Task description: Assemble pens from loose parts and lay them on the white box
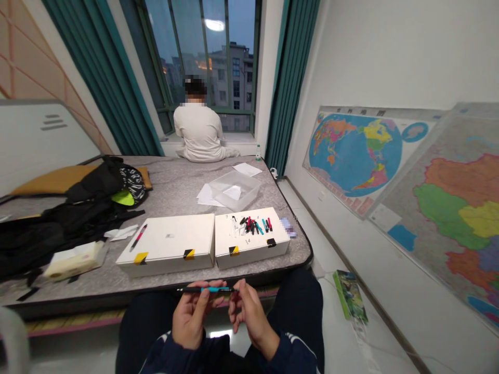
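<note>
A slim black and teal pen (215, 289) lies level above my lap, in front of the bed's edge. My left hand (190, 318) is closed round its left and middle part, the thumb pressed on the barrel. At the pen's right end, my right hand (251, 316) pinches the dark tip between thumb and forefinger. Just beyond are two white boxes. On the left box (191, 231) lies one red and black pen (138, 237). The right box (253, 255) carries a pile of pen parts (253, 226) in black, red, teal and white.
Behind the boxes, a clear plastic bin (249, 195) sits by white papers (206, 196). A tissue pack (76, 259) and black bag (97, 182) lie left on the bed (171, 179). Someone in white (198, 130) sits by the window. A green box (350, 296) is on the floor.
</note>
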Demonstrator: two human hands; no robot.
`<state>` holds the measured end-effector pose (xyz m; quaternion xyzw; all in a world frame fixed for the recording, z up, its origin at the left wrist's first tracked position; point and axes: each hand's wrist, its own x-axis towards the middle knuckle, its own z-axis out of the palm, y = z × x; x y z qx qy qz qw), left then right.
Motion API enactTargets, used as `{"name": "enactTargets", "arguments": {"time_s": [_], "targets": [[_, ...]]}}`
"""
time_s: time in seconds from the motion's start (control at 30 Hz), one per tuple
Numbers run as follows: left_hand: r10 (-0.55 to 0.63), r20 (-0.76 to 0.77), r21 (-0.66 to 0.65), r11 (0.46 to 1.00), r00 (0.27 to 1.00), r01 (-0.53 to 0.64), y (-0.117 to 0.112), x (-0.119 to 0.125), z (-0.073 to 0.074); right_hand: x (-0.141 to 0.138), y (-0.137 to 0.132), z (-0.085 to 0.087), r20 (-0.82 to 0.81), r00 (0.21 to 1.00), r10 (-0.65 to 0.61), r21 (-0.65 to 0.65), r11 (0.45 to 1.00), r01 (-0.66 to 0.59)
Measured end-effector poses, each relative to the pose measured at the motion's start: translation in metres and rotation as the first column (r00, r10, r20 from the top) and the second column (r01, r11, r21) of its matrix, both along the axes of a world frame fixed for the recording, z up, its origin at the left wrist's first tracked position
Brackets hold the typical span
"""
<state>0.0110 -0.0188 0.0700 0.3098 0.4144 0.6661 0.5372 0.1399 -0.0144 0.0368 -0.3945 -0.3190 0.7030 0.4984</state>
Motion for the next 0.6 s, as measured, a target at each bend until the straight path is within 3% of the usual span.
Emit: {"name": "enactTargets", "arguments": {"time_s": [0.13,0.3,0.5,0.6], "targets": [[0.009,0.027,0.011,1.0,1.0,-0.009,-0.001,0.0,0.002,0.003,-0.005,0.007,0.046,0.999,0.011,0.155,0.988,-0.018],[0.011,0.044,0.007,1.0,0.999,-0.011,-0.005,0.003,0.005,0.003,-0.007,0.008,0.206,0.971,-0.117,0.349,0.936,0.039],[0.018,0.043,0.003,1.0,0.999,-0.018,-0.006,0.004,0.007,0.0,-0.003,-0.003,0.144,0.988,-0.056,0.244,0.97,0.02],[0.026,0.034,0.004,1.0,0.999,-0.027,-0.007,0.003,0.006,-0.001,-0.001,-0.003,0.119,0.989,-0.087,0.204,0.977,0.062]]}}
